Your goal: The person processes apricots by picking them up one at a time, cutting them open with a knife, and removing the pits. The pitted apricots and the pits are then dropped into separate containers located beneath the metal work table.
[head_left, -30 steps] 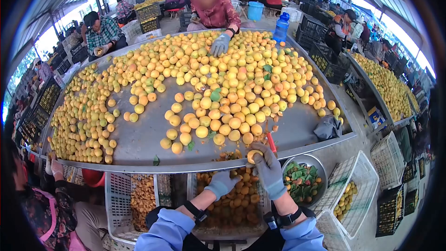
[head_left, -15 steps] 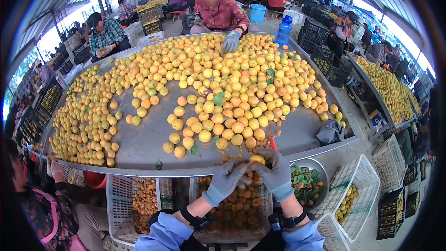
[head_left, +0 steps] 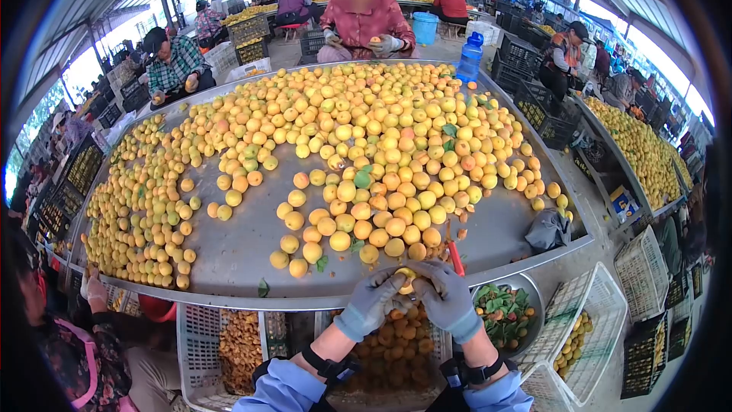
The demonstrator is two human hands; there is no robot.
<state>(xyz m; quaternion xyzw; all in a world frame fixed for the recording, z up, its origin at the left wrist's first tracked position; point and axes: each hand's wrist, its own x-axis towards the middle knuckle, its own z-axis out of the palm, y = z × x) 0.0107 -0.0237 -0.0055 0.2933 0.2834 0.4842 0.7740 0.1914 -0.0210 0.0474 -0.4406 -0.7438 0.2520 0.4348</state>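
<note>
Both my hands are in grey gloves, close together just over the near edge of the metal table (head_left: 229,248). Between them is a yellow-orange apricot (head_left: 406,281). The fingers of my left hand (head_left: 370,304) pinch it from the left, and my right hand (head_left: 448,301) grips its right side. A dark brownish patch shows on the fruit. Just beyond my right hand lies a slim red handle (head_left: 455,258), its far end among brown scraps. Below my hands, a crate (head_left: 438,336) holds many apricots, partly hidden by my forearms.
Apricots (head_left: 396,137) heap across the table. A metal bowl (head_left: 536,313) of leaves and fruit stands at right, beside a white crate (head_left: 602,290). Another crate (head_left: 200,343) holds brownish pieces at left. A blue bottle (head_left: 470,57) stands at the far corner. Co-workers sit around.
My hands have closed in around the apricot, which now sits lower and further left, turned to show a dark patch. The person opposite has drawn a gloved hand back from the heap, holding a fruit.
</note>
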